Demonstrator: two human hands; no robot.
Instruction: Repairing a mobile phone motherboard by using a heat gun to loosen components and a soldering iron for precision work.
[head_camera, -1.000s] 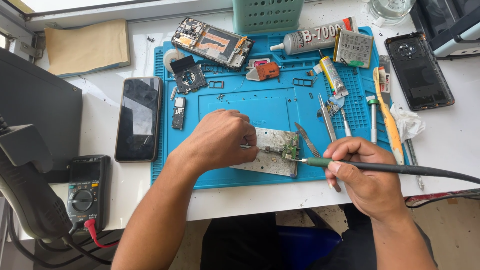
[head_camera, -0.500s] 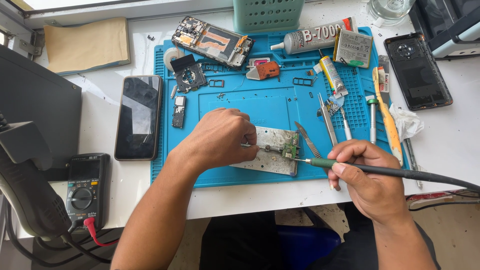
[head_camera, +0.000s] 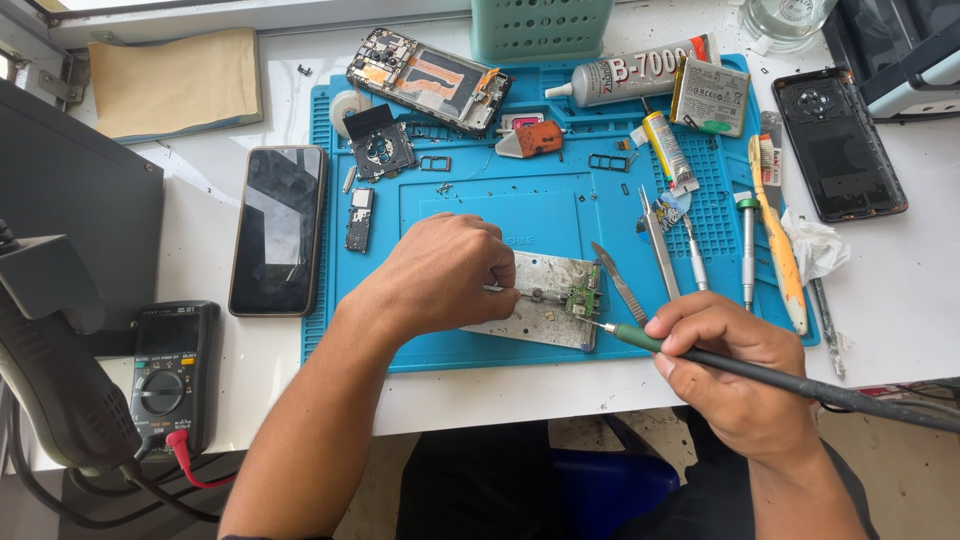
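The right hand (head_camera: 735, 370) is closed around a soldering iron (head_camera: 760, 368), held like a pen, its fine tip touching the small green circuit board (head_camera: 583, 297). That board sits at the right end of a metal plate (head_camera: 545, 305) on the blue work mat (head_camera: 480, 200) on the desk (head_camera: 900, 300). The left hand (head_camera: 440, 270) is closed, pinching tweezers (head_camera: 520, 294) that press against the board. If the tweezers slip, the board could shift under the hot tip, bridging pads. The left fingers (head_camera: 497, 272) lie near the heat, and the iron's trailing cable could tug the tip sideways.
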